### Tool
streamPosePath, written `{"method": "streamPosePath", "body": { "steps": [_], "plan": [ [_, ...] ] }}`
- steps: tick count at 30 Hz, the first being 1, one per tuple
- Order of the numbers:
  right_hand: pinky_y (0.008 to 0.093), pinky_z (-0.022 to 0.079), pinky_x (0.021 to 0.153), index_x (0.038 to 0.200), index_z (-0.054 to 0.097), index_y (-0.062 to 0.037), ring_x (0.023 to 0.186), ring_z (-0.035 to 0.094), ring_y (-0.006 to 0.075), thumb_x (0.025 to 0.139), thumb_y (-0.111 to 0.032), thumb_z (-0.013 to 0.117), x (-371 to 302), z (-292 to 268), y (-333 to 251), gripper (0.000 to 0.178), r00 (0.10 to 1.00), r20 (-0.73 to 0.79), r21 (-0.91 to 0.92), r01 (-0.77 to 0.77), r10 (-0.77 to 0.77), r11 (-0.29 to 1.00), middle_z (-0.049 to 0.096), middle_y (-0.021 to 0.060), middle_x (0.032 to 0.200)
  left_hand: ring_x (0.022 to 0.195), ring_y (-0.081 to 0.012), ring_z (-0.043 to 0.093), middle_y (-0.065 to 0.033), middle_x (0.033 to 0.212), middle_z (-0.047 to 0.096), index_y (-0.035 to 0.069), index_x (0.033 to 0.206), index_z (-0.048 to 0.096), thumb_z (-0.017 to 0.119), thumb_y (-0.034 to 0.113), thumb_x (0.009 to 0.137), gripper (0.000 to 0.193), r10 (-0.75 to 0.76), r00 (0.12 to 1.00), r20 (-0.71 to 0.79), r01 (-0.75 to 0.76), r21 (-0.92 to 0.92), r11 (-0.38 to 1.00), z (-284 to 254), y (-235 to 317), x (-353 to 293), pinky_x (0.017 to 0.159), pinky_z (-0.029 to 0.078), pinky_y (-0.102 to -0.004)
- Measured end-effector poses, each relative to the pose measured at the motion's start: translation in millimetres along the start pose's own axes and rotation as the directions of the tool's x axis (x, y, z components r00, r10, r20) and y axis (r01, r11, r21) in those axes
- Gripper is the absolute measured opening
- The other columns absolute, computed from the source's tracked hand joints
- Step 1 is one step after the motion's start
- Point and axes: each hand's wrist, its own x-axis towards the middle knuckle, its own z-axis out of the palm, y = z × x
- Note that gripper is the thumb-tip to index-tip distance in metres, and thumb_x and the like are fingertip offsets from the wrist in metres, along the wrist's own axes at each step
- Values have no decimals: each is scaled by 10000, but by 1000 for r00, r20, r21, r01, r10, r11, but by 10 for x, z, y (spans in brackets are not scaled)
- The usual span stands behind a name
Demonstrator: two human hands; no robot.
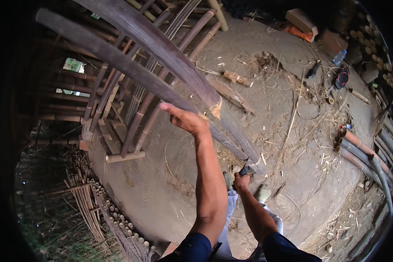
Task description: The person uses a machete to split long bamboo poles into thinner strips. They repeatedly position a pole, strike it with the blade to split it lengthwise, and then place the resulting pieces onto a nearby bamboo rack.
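A long dark bamboo pole slants from the upper left down toward my feet. Beside it lies a narrower split bamboo strip, and the two draw close together at the low end. My left hand is at the strip's lower edge, thumb stretched out; its other fingers are mostly hidden, but it seems to grip the strip. Down by my shoes, my right hand is closed round the dark handle of a tool, possibly a knife, close to the pole's low end. The tool's blade is hard to make out.
A bamboo rack stands at the left, with stacked bamboo below it. Cut logs and shavings lie on the dirt floor. Thick bamboo poles are piled at the right; a plastic bottle and cardboard box sit far right.
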Motion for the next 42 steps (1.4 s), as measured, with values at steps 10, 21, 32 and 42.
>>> {"method": "streamPosePath", "body": {
  "steps": [10,21,32,42],
  "plan": [
    [408,549,614,792,652,29,659,681,319,710,-250,691,-191,-855,625,294,923,370,-426,266,-102,865,673,184,714,1240,-329,539,-217,1378,499,40,1392,348,777,714,591,1131,156,319,935,207,-229,951,-1071,-11,367,1067,424,-440],
    [263,462,588,966,591,-14,642,560,93,676,-127,885,-1723,-3636,-552,428,736,582,-78,475,-346,877,574,-6,679,733,-113,623,-14,815,668,30,888,661,852,145,713,285,140,620,772,53,-220,974,-1386,550,-314,712,528,-299],
    [212,390,533,945,576,-43,631,484,61,820,-243,802,-3384,-2795,-3590,327,426,233,540,691,-874,480,545,-40,766,708,-126,643,-62,811,689,-25,925,661,828,157,715,324,240,502,831,-83,-230,970,-1779,2857,-372,666,531,-274],
    [226,346,436,900,561,-40,514,447,59,826,-244,789,-3587,-2166,-4699,315,391,-251,606,777,-885,172,534,-20,719,500,-123,628,-34,572,627,73,629,592,806,125,762,257,535,681,500,-353,-417,838,-2040,3091,1563,438,551,-262]
  ]
}}
